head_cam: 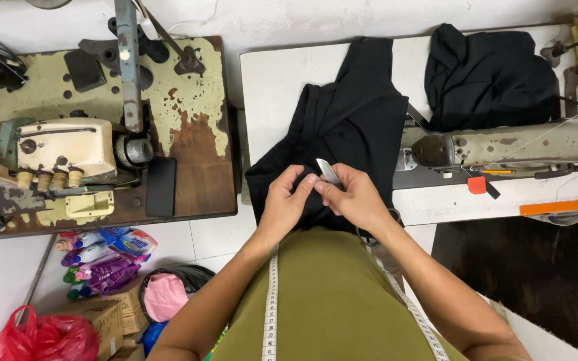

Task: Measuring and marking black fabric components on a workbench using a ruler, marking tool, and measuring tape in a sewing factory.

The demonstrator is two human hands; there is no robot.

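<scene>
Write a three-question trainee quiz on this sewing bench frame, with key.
1. True or false: the right hand holds a small silvery blade over the black garment.
2. What hangs round the person's neck? A) measuring tape B) scarf C) cable
3. Which side of the person is the cream overlock machine on?

Key: 1 true. 2 A, the measuring tape. 3 Their left, where the overlock machine sits on the worn table; the left hand meets the right one at the fabric.
</scene>
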